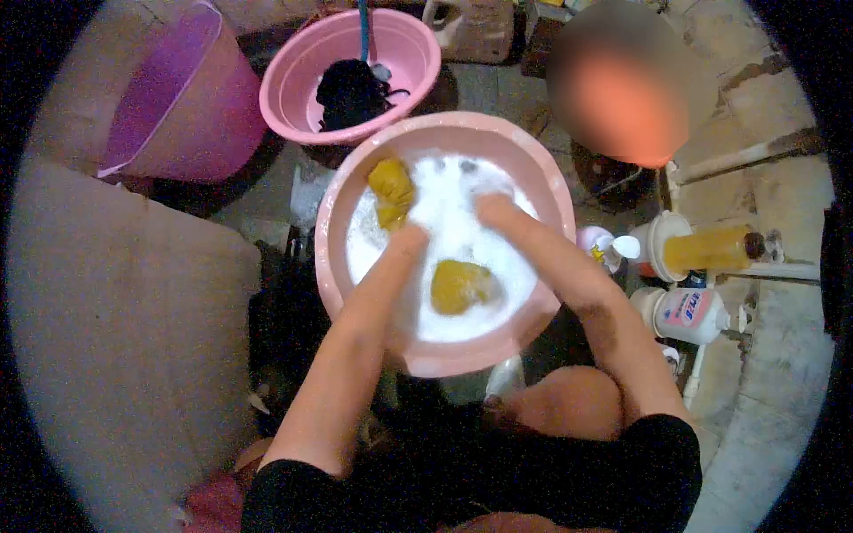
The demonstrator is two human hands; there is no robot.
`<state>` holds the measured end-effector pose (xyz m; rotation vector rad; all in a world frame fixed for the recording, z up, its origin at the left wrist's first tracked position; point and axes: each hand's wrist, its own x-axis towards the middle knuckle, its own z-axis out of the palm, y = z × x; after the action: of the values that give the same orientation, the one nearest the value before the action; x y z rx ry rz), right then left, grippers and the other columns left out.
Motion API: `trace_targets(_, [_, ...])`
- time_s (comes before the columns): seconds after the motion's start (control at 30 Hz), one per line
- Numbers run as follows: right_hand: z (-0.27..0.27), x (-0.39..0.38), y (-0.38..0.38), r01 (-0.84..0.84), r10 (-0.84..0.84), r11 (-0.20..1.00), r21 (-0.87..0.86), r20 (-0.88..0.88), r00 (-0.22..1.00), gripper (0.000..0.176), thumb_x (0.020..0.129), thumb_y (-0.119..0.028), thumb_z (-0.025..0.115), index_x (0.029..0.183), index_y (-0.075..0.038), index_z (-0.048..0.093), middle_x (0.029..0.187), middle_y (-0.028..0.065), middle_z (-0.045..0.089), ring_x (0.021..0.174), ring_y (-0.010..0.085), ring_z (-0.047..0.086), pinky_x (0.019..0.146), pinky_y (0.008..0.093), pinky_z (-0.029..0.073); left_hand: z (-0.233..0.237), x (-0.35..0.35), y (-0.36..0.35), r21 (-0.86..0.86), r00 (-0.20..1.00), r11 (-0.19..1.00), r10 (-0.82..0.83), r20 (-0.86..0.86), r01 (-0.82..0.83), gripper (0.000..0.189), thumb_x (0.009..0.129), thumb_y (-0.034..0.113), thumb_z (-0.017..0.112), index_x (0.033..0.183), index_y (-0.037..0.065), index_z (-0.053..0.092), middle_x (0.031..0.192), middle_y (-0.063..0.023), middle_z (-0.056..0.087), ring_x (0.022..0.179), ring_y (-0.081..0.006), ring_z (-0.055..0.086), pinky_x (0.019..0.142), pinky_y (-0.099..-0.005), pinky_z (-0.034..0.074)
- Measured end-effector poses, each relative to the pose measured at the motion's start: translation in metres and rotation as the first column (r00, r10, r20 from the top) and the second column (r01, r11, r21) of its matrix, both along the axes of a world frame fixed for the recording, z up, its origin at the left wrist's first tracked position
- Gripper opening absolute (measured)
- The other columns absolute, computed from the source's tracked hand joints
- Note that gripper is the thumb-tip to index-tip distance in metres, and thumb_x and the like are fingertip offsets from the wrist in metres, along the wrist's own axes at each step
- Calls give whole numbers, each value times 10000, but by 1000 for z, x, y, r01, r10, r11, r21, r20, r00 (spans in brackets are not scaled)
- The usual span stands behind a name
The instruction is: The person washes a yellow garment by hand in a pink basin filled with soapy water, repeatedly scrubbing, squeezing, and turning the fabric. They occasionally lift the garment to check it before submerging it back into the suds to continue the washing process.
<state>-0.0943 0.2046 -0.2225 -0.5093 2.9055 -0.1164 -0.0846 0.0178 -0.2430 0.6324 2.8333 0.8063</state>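
Both forearms reach down into a large pale pink basin (560, 186) full of white suds (449, 195). My left hand (410, 238) is sunk in the foam beside a bunched yellow cloth (391, 188) at the basin's upper left; its fingers are hidden. My right hand (493, 206) dips into the suds near the upper right, its fingers also covered by foam. Another part of yellow cloth (460, 286) pokes out of the suds nearer my body, between the forearms. Whether either hand grips cloth under the foam cannot be seen.
Behind the basin stands a pink tub (277, 89) with black cloth (351, 96) and a blue hose (363, 31). A purple-pink bucket (209, 133) is at the upper left. Bottles, including a white one (693, 315) and a yellow one (711, 250), stand at the right.
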Motion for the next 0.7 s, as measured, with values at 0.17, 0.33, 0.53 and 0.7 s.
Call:
trace_targets(0.17, [138,30,-20,126,-237,750,-649,-86,968,172,753,-165,605,796,-4,647,810,189,650,768,345,643,701,459,499,105,40,-19,377,960,887,211,183,-267,491,847,501,536,1031,54,622,887,-135,619,795,-293,580,778,-405,474])
trace_targets(0.33, [165,96,-87,-32,-110,541,-841,-108,988,187,792,-204,617,859,-29,615,859,145,619,818,298,609,718,389,459,156,69,-18,370,342,220,-156,927,-903,637,867,634,431,1003,39,611,772,-97,593,703,-217,571,698,-335,488])
trace_targets(0.53, [109,71,-76,-463,132,660,-591,-516,846,119,730,-180,613,708,-63,612,768,151,613,728,303,608,686,374,493,114,76,4,526,527,-56,4,850,-849,449,935,447,440,1015,36,602,877,-69,611,798,-201,592,729,-325,504])
trace_targets(0.7, [133,85,-79,154,-325,669,-727,-99,941,207,799,-231,569,756,-34,620,746,156,602,762,336,599,704,428,478,131,97,18,467,535,-268,-322,781,-843,423,913,463,476,1120,104,558,1060,-70,598,944,-225,588,793,-392,503])
